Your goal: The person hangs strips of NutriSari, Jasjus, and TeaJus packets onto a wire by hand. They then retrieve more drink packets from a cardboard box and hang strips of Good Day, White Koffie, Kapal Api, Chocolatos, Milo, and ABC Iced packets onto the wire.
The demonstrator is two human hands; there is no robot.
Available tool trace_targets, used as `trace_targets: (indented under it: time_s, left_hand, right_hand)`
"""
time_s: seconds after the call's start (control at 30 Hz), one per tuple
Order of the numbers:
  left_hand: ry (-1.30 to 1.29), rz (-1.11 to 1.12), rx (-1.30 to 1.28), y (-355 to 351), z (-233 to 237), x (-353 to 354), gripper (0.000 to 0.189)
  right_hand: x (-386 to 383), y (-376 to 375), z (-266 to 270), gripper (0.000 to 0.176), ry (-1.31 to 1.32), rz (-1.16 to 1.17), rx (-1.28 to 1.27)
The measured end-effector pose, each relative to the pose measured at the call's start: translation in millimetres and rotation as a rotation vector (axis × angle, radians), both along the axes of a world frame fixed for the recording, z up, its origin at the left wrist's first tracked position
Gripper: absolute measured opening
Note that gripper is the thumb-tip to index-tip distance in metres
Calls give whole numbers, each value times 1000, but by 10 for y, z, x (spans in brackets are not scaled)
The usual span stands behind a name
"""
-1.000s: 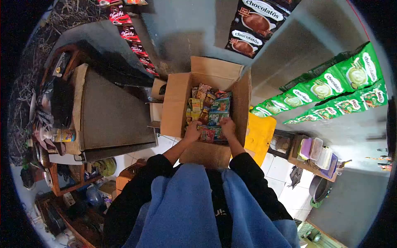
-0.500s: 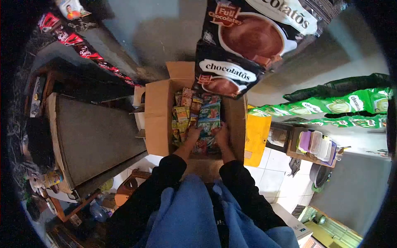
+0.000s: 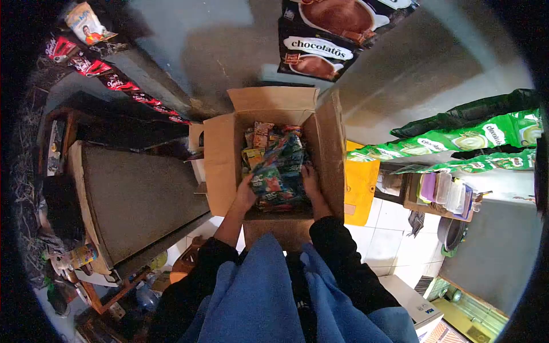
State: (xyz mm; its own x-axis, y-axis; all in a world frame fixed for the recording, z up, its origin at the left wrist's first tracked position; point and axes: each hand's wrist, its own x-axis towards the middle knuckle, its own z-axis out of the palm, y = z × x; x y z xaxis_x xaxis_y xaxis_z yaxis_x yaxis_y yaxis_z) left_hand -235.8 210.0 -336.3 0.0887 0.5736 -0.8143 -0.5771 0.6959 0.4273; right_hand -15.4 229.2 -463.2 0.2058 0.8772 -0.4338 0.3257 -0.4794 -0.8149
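An open cardboard box [image 3: 220,166] stands in front of me, filled with sachets. Green-and-blue sachets [image 3: 269,180] lie slanted across the top of the pile, smeared by motion. My left hand [image 3: 246,194] is closed at their lower left edge, inside the box. On the other side, my right hand [image 3: 310,182] rests against the right edge of the pile, near the box wall; its fingertips are partly hidden. Yellow sachets [image 3: 253,155] and an orange-brown sachet [image 3: 262,134] lie at the left and back of the box.
Black chocolatos packs [image 3: 320,51] hang over the box's far side. Green chocolatos strips [image 3: 446,144] hang at right, red-and-black sachets [image 3: 120,84] at left. A yellow envelope-like item [image 3: 360,197] is right of the box. Plastic containers [image 3: 443,191] stand on a shelf.
My hands have moved apart, the left one outward to the left. The green-and-blue sachets have tilted and shifted to the left. The hanging black packs sit higher in view.
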Motion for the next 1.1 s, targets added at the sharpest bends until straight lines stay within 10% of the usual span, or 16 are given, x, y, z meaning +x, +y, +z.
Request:
trace_targets:
  time_s: [0.1,0.13,0.47,0.63,0.77,0.83,0.93,1.1]
  left_hand:
    - [50,-80,-80,35,411,62,41]
    - [-72,-149,-74,-41,-415,-158,37]
    - [-108,1,220,-223,475,-388,42]
    - [-329,-77,275,-337,117,-712,42]
    - [-425,1,131,-402,501,-567,37]
    - [-474,29,113,-429,365,-559,39]
    - [-409,-40,197,-491,298,-535,40]
    - [-241,-44,150,-561,460,-451,44]
  right_hand:
    - [-129,33,657,52,67,35,-155]
    - [-172,51,927,54,29,10,-300]
    - [-306,124,578,46,-127,-266,18]
    - [-234,102,613,40,-568,205,-173]
    - [137,258,-786,47,-697,760,-302]
    - [188,145,-1448,50,-456,302,380]
    - [38,471,-2944,47,171,-103,60]
    - [-25,389,-921,36,258,-276,-184]
